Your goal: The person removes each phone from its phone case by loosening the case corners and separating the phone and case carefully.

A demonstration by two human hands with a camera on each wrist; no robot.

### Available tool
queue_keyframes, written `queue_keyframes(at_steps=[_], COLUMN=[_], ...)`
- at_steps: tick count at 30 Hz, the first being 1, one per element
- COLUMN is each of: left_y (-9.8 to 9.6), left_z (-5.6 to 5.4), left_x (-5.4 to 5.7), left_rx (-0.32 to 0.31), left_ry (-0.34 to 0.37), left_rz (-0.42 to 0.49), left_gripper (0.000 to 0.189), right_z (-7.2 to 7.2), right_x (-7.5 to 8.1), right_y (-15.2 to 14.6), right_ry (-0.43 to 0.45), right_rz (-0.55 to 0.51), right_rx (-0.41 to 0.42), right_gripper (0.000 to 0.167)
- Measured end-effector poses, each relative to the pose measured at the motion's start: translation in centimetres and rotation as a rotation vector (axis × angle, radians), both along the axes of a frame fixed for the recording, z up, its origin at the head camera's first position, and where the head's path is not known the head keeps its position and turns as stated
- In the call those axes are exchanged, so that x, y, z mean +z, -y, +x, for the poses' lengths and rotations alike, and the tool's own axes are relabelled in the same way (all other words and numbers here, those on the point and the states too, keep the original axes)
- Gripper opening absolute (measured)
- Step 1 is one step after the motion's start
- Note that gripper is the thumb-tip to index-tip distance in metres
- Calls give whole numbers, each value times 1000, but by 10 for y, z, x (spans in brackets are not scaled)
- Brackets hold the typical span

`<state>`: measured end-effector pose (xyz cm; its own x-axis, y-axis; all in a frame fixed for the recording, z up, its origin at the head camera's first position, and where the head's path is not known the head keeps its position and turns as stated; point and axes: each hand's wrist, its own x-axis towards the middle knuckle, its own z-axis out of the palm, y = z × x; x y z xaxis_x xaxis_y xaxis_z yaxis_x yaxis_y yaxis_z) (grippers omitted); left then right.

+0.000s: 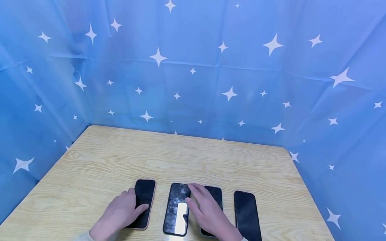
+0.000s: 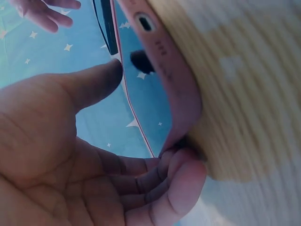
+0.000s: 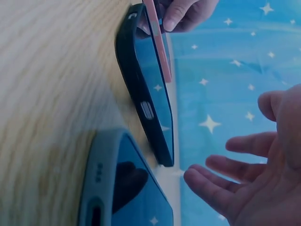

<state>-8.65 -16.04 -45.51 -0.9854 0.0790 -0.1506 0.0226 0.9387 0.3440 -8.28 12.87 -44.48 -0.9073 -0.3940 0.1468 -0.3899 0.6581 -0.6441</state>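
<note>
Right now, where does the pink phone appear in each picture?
Head: pink phone low, left of centre, partly hidden by the left hand.
Left wrist: upper middle, its pink end close up.
Right wrist: top centre, its pink edge beyond a black phone.
Shared landmark: starry cloth.

- On the table [image 1: 181, 157] I have, left to right, the first phone [image 1: 145, 195], second phone [image 1: 175, 209], third phone [image 1: 215, 194] and fourth phone [image 1: 247, 214].
- Curtain [image 1: 193, 83] behind the table.
- My left hand [image 1: 120, 209] at the first phone's left edge.
- My right hand [image 1: 208, 212] above the third.
</note>
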Motion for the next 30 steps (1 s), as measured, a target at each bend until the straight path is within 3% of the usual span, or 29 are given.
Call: queue_keyframes(at_steps=[8,20,27,30], left_y=[-2,-4,-3,-3], left_z=[6,3,2,2], left_x=[-2,-4,-3,-3], left_rx=[16,55,67,71], left_ry=[-34,-12,-6,6], left_rz=[-17,39,32,32], left_gripper=[76,78,96,93], right_z=[-2,-3,-7,-9], right_x=[-4,-7,-6,-5], right_y=[10,21,23,23], right_ry=[-10,-38,14,41], right_rz=[-12,-27,-30,-34], right_rx=[36,63,56,51], right_gripper=[49,49,49,50])
